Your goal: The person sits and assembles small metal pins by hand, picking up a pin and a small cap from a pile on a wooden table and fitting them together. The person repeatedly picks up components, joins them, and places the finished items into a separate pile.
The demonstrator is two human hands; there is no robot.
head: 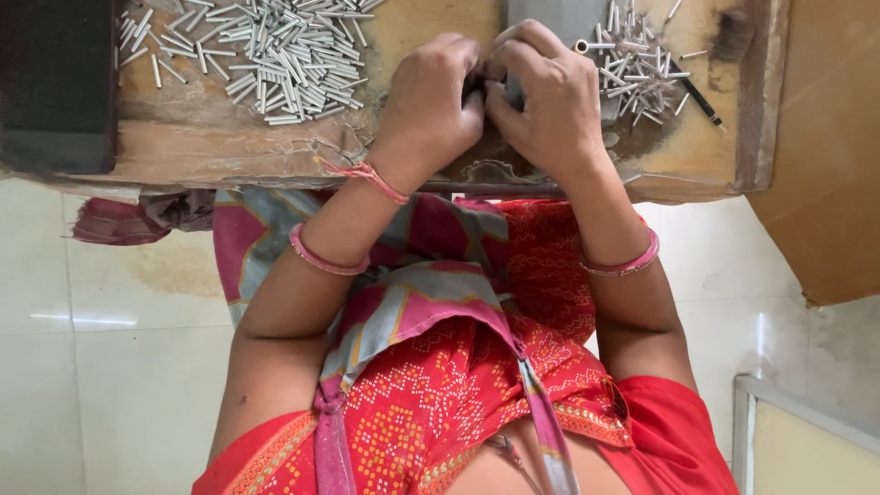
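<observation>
Your left hand (431, 101) and right hand (541, 96) are knuckle to knuckle, fingers curled on something too hidden to name | small metal tubes: big pile (275, 50) up-left, nearer your left; smaller heap (637, 69) just beside your right, axes every way | worn wooden bench (211, 137) beneath, black pen (701, 101) far right

You wear a red patterned garment (440, 394) with a pink-and-grey drape, pink bangles on both wrists (325, 259), and a thin pink thread at the left wrist (371, 176).
</observation>
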